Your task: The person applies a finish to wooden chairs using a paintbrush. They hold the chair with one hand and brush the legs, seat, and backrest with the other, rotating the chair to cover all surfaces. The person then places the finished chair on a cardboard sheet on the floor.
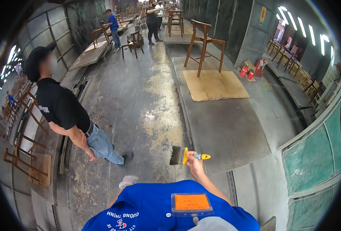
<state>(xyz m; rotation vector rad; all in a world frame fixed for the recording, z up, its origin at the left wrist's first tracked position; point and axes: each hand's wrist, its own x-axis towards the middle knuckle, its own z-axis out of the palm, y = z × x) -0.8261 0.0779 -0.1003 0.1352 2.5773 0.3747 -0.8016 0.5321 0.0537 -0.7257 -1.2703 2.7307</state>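
Right hand (pixel 195 166) pinches a yellow-handled, dark-bristled flat brush (pixel 185 156); slack grip could drop it. Left hand (pixel 129 180), brush's left: can't tell.

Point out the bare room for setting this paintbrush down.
The grey platform is bare between the brown cardboard and its near edge, by your right hand, which grips the paintbrush. So is the worn floor between that platform and the person in black. Crowded: the cardboard, where a wooden chair stands.

yellow-handled paintbrush (pixel 185 155), dark bristles (pixel 176 155) pointing left, held sideways
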